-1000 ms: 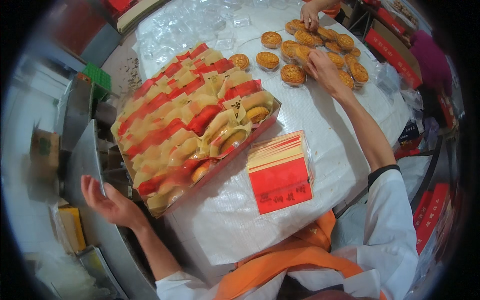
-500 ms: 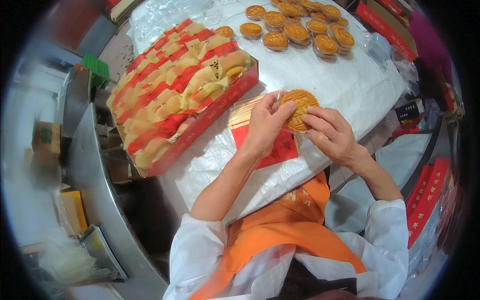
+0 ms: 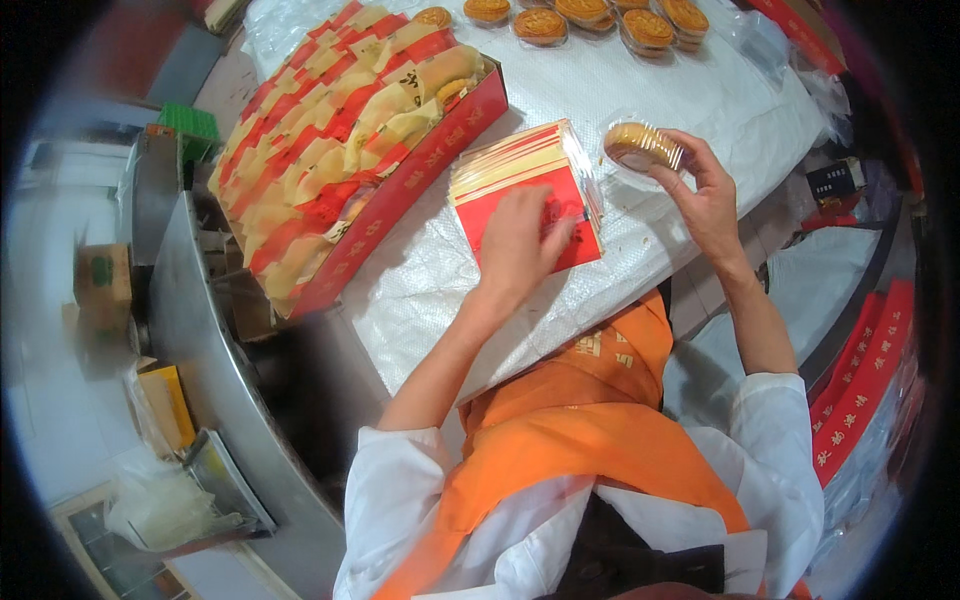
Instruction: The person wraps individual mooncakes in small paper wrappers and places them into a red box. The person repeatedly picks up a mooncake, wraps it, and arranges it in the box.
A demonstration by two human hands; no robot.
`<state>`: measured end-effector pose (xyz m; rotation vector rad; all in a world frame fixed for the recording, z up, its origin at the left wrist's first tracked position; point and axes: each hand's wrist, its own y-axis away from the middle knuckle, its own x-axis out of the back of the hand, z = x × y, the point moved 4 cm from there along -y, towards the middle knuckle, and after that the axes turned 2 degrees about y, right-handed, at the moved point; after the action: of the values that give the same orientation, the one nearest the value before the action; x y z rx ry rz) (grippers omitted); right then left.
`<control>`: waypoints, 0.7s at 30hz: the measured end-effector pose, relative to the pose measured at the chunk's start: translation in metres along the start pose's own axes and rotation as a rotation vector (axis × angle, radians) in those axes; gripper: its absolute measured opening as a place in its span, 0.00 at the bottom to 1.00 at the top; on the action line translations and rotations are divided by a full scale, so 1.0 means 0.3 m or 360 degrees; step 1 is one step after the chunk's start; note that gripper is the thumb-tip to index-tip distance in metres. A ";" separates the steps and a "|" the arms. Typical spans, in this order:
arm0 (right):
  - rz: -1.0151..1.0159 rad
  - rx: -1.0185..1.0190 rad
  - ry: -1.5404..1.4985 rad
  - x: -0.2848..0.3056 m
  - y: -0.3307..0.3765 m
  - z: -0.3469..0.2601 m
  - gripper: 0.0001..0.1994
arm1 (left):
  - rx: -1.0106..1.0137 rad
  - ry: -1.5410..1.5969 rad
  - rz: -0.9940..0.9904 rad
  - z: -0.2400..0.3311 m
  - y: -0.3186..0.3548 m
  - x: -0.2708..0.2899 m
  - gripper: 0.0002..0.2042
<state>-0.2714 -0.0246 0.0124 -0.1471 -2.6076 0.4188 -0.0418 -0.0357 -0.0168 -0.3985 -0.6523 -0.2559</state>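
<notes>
Above the right part of the table my right hand point(image 3: 708, 200) grips a round golden mooncake point(image 3: 640, 148) in a clear plastic tray, held tilted, with thumb and fingers at its right side. My left hand point(image 3: 515, 245) is over a stack of red and cream paper bags point(image 3: 520, 160). Motion smears its fingertips, so whether they pinch a bag cannot be told. The bags lie fanned on the white sheeting, the red one uppermost. Left of them, a red box point(image 3: 425, 185) is filled with rows of red and cream wrapped packets point(image 3: 340, 140).
More mooncakes point(image 3: 540, 27) in clear trays sit at the table's far side, cut off by the top edge. White woven sheeting point(image 3: 420, 310) covers the table. A metal counter point(image 3: 205, 330) stands at left; red printed strips point(image 3: 865, 385) are at far right.
My left hand has let go of the mooncake and come down onto the bags. My right hand has carried the mooncake up and right, tilting it. The view has shifted, cutting off far mooncakes.
</notes>
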 end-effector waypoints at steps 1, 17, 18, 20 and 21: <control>0.0054 -0.0147 -0.0290 -0.006 0.006 0.025 0.21 | -0.0133 -0.0254 -0.0071 -0.001 0.025 -0.021 0.23; 0.0012 -0.0917 -0.0950 -0.091 0.075 0.145 0.19 | -0.0463 -0.0205 0.0270 -0.091 0.062 -0.094 0.11; 0.0023 -0.0938 -0.0958 -0.097 0.076 0.144 0.19 | -0.0437 -0.0184 0.0265 -0.093 0.062 -0.092 0.11; -0.0055 -0.0927 -0.0995 -0.120 0.080 0.135 0.19 | -0.0457 -0.0198 0.0257 -0.091 0.063 -0.089 0.10; -0.0138 -0.0880 -0.1039 -0.129 0.077 0.127 0.19 | -0.0446 -0.0190 0.0247 -0.091 0.063 -0.088 0.10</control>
<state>-0.2556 -0.0198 -0.0443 -0.0872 -3.2944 -0.3654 -0.0406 -0.0280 -0.0585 -0.7343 -0.7011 -0.1764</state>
